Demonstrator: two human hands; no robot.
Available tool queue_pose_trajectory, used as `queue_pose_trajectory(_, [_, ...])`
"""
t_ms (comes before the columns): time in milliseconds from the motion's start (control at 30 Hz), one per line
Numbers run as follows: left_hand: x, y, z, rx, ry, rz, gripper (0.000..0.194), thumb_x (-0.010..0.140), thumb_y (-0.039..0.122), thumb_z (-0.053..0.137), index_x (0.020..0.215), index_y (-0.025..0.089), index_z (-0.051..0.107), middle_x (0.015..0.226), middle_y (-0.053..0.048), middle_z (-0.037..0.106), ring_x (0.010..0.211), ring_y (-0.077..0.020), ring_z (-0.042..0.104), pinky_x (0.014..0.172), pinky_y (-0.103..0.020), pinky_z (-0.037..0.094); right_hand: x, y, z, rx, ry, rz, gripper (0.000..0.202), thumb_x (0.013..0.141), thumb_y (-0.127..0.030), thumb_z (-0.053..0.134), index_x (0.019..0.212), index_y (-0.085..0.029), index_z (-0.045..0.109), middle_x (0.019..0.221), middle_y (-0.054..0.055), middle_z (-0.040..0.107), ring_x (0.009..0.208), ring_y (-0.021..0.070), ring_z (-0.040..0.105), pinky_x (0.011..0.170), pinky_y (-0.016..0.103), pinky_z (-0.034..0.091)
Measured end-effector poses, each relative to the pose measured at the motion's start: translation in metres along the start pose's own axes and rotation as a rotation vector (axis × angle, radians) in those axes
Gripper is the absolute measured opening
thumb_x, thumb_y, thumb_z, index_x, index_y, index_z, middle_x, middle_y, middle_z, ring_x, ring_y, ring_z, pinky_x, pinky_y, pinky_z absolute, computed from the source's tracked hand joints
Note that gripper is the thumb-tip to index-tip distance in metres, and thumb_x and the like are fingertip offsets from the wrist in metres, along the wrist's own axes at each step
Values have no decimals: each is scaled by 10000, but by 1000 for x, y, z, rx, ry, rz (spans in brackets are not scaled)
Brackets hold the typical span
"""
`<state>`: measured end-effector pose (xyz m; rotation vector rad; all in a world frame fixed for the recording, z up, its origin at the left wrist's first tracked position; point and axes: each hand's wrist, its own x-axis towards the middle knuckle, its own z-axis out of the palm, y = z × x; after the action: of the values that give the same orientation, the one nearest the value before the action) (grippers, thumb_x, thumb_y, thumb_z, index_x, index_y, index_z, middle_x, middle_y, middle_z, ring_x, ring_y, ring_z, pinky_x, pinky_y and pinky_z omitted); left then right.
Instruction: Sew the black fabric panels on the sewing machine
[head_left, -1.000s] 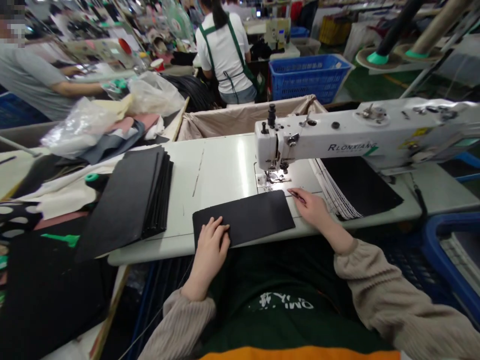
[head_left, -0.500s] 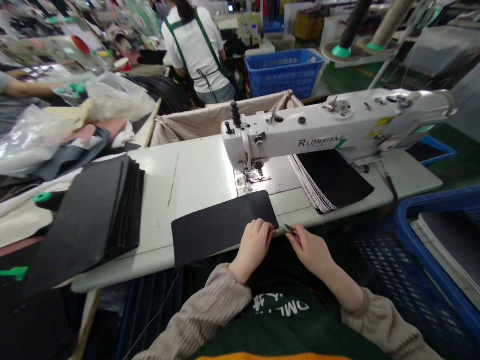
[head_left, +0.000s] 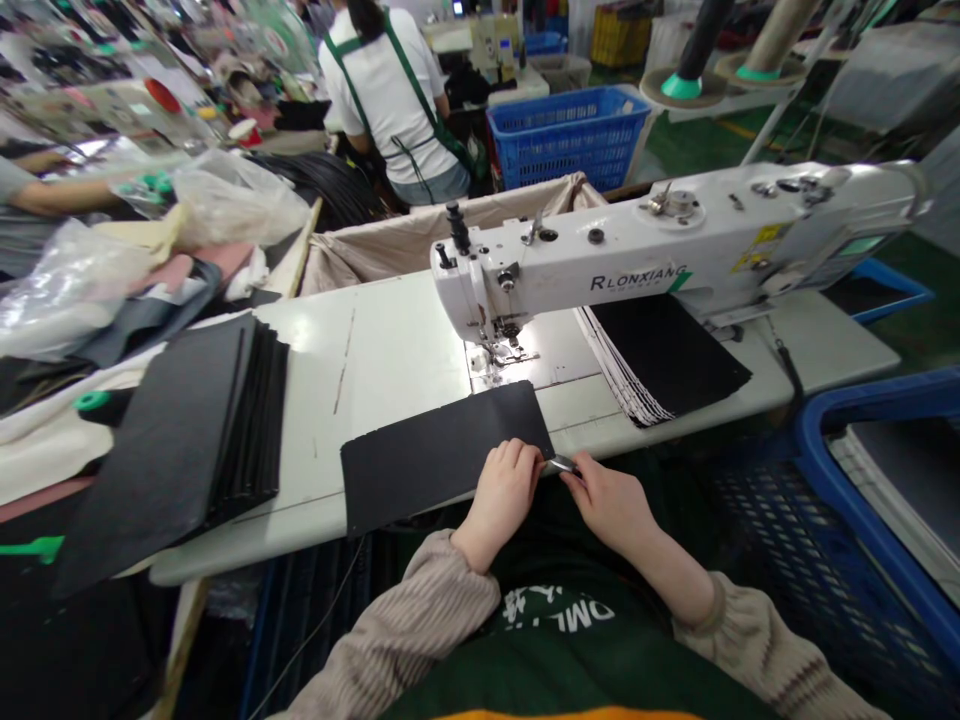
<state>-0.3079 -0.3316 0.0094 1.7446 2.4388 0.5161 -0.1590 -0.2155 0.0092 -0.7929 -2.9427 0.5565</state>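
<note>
A black rectangular panel [head_left: 442,445] lies across the front of the sewing table, its near edge at the table's edge. My left hand [head_left: 501,500] is closed on the panel's near right corner, fingers over the top and thumb hidden. In my right hand [head_left: 611,500] are small metal thread snips [head_left: 561,463], gripped between thumb and fingers. Their blades point left, at the panel's corner close to my left fingertips. Behind the panel stands a white sewing machine [head_left: 600,260], with its needle area [head_left: 499,355] just beyond the panel's far edge.
A stack of black panels [head_left: 172,430] sits on the left. Under the machine arm lies another stack with white edges [head_left: 667,360]. A blue crate [head_left: 817,440] stands at the right. Beyond the table are a cloth-lined bin [head_left: 375,245], a blue basket [head_left: 566,135] and a person [head_left: 390,100].
My right hand has moved slightly left, bringing the snips' blades up to the panel's corner. My left hand and the panel stay nearly in place; the view has shifted a little.
</note>
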Motion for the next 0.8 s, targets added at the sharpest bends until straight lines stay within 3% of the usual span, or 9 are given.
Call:
queue_pose_trajectory(633, [2, 5, 0, -41, 5, -47, 141, 1002, 219, 426, 934, 171, 541, 932, -66, 577, 839, -224, 537, 769, -367, 414, 6, -9, 9, 3, 32, 15, 281, 1033, -374, 352, 924, -203, 547, 754, 14, 702, 598, 157, 642, 506, 291, 222])
queue_pose_trajectory(700, [2, 5, -2, -122, 26, -65, 139, 999, 218, 431, 920, 174, 537, 924, -62, 580, 837, -218, 536, 780, -365, 413, 6, -7, 8, -8, 41, 21, 284, 1033, -361, 349, 907, -208, 553, 729, 8, 695, 591, 158, 642, 505, 290, 227])
queue_pose_trajectory(800, [2, 0, -8, -438, 77, -150, 124, 994, 240, 451, 903, 186, 517, 884, -34, 573, 813, -185, 538, 767, -325, 423, 8, -1, 7, 11, 73, 52, 291, 1029, -363, 354, 904, -213, 570, 687, 2, 682, 596, 167, 649, 510, 280, 266])
